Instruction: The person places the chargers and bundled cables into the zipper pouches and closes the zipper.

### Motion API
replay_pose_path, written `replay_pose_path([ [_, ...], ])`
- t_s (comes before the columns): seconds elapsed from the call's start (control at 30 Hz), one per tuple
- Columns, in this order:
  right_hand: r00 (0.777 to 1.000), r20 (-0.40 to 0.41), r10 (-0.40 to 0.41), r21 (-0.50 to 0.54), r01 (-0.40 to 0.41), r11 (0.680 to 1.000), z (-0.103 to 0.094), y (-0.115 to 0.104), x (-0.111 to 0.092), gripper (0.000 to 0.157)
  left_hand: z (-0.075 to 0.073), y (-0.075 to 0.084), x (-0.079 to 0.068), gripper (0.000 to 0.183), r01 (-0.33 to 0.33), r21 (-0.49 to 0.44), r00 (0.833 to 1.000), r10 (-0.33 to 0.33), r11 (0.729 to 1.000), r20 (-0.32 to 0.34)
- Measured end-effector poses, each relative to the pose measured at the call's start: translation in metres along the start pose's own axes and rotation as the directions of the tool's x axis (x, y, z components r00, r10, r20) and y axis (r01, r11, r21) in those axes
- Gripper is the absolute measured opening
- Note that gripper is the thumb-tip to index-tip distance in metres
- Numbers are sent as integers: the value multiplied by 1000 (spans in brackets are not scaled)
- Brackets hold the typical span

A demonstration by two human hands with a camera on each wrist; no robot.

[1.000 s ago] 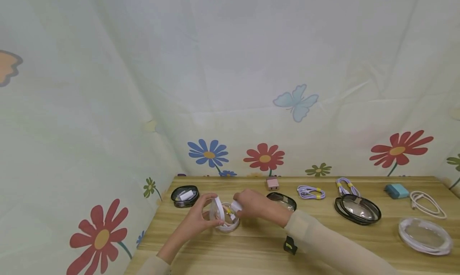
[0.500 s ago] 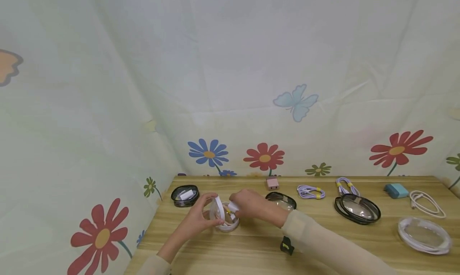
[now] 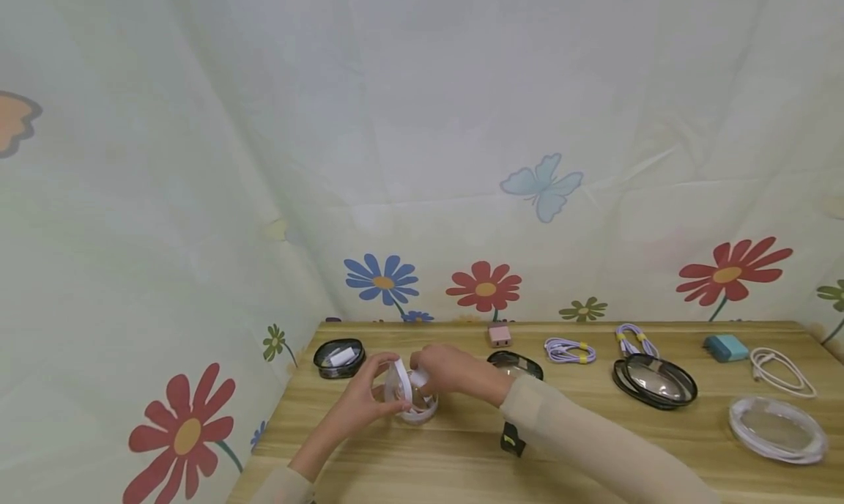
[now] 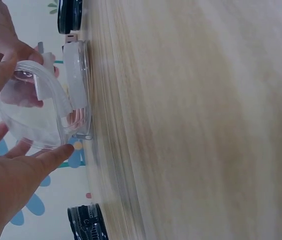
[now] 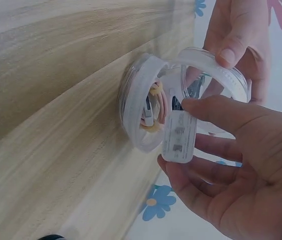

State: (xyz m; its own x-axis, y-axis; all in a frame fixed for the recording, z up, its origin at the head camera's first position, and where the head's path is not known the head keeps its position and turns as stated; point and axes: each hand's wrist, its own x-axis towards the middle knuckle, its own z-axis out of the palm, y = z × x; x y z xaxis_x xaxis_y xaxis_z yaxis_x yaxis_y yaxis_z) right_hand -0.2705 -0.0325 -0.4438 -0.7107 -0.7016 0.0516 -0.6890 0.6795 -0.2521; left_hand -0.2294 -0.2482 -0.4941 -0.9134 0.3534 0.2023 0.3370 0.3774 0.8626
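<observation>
Probably light and stiff, the charger (image 5: 178, 140) suited its end-to-end pinch in the right grip (image 5: 260, 155) (the left grip (image 3: 361, 401) pinched a lid (image 5: 208, 60)).

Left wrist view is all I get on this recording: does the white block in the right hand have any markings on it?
Observer: Yes. In the right wrist view the white block shows grey markings on its flat face, too faint to read, with the right hand pinching it.

Operator: And what lies towards the back at the right end of the table?

Observer: The head view shows a teal charger there, with a looped white cable just to its right.
</observation>
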Motion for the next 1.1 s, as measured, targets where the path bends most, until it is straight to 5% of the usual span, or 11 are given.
replay_pose_path([
  [0.67,998,55,-8,-56,11,998,1,-12,15,30,-1,1,-1,82,12,0,1000,-12,1000,1],
  [0.93,984,173,36,34,-43,999,0,-10,9,42,-1,3,-2,81,24,-9,1000,-24,1000,0],
  [1.1,988,149,37,74,-48,996,3,-8,10,43,0,3,-1,81,23,-10,1000,-23,1000,4],
])
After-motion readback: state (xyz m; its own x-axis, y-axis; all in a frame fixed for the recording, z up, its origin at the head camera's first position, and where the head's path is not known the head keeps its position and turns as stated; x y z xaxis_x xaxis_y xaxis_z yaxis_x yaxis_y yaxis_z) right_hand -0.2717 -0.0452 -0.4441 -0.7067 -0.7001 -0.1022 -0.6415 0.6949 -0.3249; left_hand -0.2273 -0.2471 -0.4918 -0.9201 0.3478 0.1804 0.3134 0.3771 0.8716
